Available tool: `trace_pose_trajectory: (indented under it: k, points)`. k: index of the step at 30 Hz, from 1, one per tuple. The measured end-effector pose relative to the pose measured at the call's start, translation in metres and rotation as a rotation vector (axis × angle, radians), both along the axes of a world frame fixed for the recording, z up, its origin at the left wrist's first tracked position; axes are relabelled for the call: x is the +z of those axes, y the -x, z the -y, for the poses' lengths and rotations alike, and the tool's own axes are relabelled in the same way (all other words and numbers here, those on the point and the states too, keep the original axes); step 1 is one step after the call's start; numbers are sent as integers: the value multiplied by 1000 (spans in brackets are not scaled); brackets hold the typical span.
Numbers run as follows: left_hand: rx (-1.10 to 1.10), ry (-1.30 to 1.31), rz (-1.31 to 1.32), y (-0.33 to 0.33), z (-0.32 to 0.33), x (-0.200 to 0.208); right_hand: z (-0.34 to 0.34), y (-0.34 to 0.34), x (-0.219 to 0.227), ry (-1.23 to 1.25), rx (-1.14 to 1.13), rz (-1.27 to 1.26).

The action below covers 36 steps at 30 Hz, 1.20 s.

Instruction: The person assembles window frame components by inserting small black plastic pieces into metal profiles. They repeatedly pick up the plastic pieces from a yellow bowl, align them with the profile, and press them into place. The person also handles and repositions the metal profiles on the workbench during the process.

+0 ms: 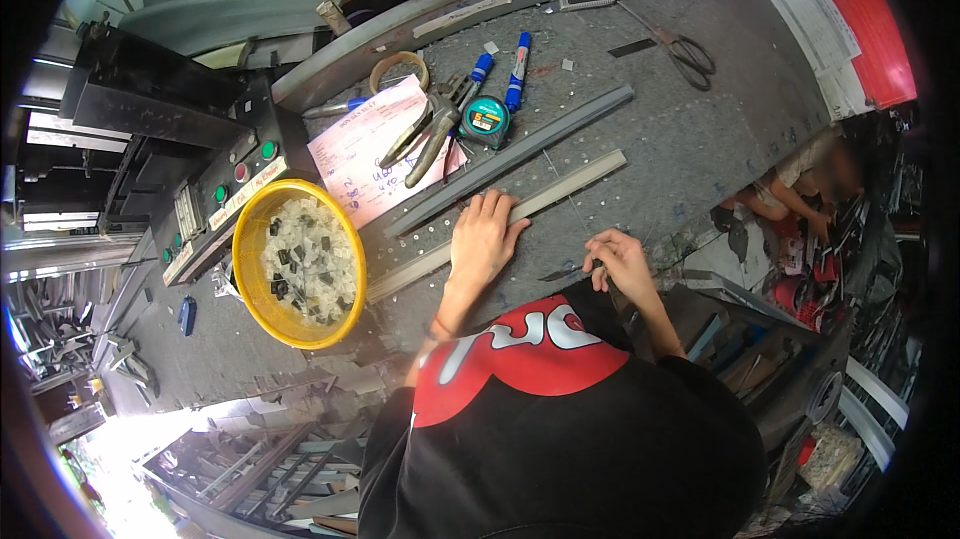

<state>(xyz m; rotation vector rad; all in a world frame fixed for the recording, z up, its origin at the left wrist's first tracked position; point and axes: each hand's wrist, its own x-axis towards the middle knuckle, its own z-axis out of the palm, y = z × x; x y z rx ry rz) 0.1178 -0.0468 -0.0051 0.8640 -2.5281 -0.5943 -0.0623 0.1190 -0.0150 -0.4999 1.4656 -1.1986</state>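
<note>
Near the middle of my head view, the left hand (482,241) lies across the pale strip (570,185) on the worktop (740,129), fingers bent and close together; I cannot tell whether it grips or only presses. At three o'clock from it I see the right hand (622,263), narrow, its fingers curled beside a thin dark piece (563,273), though I cannot make out whether it holds that. The dark grey strip (540,145) lies just beyond the pale one, roughly parallel and apart. From the left hand, I have the yellow basket (243,261) of small clear and black pieces at nine o'clock, the pliers (437,139) at eleven, and the tape measure (486,119) at twelve.
</note>
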Motion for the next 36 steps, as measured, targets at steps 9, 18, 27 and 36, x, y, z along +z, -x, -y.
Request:
trace_pose_trajectory:
  k: [9,18,27,36]
  points:
    - [36,-60,-22,2,0,5,5,14,3,-52,118,41]
    - [80,-76,-4,3,-3,8,16,34,7,83,296,0]
    - [101,-153,33,5,-1,12,23,52,6,-46,456,-19]
    - [135,-205,58,6,-1,13,32,60,3,56,567,97]
